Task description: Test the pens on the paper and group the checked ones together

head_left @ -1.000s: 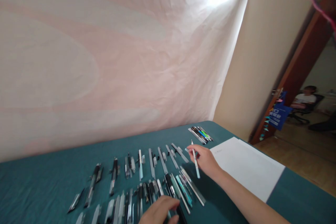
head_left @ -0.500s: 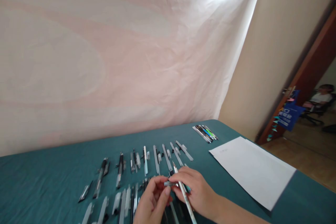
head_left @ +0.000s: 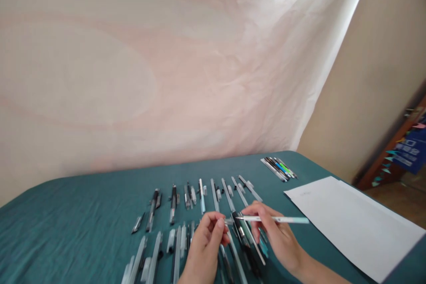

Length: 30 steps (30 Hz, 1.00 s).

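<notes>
While the head view looks down on the bench [head_left: 83, 226], the right hand [head_left: 278, 238] grips a white pen [head_left: 273, 219] in closed fingers, its body nearly level and its pale blunt end pointing right. The left hand [head_left: 204, 246] pinches a small clear piece, seemingly a pen cap [head_left: 229, 221], between thumb and fingertips. Half a second ago the pen slanted with its tip away from the person; it has since been swung round, so that its tip now points left at the cap. A second ago the hands were well apart, with the pen over by the white paper [head_left: 353, 226]; now they are close together. I judge that this brings pen and cap roughly into line, but whether they touch is too small to tell

Under and around the hands lie the nearer pens [head_left: 155, 257], partly hidden by the fingers; a teal pen [head_left: 262, 247] shows below the right hand. Beyond them runs a far row of pens [head_left: 173, 204], most with a loose cap-like piece beside them. A tight group of pens [head_left: 278, 169] rests farther back, near the paper's far corner
</notes>
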Available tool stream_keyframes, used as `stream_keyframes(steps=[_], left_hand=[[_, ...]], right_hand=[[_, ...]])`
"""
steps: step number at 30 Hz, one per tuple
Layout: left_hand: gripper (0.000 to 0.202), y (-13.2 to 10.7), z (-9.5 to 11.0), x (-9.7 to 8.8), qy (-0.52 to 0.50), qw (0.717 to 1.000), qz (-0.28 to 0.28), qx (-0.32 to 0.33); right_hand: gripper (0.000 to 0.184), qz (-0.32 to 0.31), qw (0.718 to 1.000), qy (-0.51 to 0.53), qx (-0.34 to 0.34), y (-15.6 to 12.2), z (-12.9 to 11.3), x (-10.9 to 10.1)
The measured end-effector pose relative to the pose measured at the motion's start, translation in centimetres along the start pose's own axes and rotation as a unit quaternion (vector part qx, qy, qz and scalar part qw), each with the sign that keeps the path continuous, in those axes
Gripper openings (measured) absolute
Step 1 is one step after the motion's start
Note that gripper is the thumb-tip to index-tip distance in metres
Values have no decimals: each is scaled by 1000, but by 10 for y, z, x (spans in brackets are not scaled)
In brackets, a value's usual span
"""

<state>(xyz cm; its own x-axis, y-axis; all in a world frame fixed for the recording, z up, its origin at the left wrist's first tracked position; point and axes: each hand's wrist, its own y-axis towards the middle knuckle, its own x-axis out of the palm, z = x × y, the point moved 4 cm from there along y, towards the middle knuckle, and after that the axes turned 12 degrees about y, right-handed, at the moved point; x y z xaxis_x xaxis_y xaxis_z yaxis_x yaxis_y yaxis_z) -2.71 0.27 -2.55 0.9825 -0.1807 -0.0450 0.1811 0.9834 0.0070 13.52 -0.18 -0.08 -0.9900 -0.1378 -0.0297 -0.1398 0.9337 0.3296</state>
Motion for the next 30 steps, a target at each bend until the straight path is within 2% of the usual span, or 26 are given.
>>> stream_keyframes(steps=[2, 6, 11, 18, 30], left_hand=[[22, -1, 1, 0, -3, 1000, -2, -4], [22, -1, 1, 0, -16, 1000, 5, -5], [23, -2, 1, 2, -41, 999, 4, -9], [28, -6, 3, 6, -76, 996, -48, -14], [28, -8, 4, 12, -19, 997, -74, 13]], right_hand=[[36, 17, 998, 57, 35, 0, 7, 1], [31, 17, 993, 110, 48, 0, 14, 5], [30, 9, 989, 138, 51, -1, 12, 8], [25, -14, 981, 181, 68, -3, 12, 16], [28, -46, 971, 205, 117, -7, 12, 26]])
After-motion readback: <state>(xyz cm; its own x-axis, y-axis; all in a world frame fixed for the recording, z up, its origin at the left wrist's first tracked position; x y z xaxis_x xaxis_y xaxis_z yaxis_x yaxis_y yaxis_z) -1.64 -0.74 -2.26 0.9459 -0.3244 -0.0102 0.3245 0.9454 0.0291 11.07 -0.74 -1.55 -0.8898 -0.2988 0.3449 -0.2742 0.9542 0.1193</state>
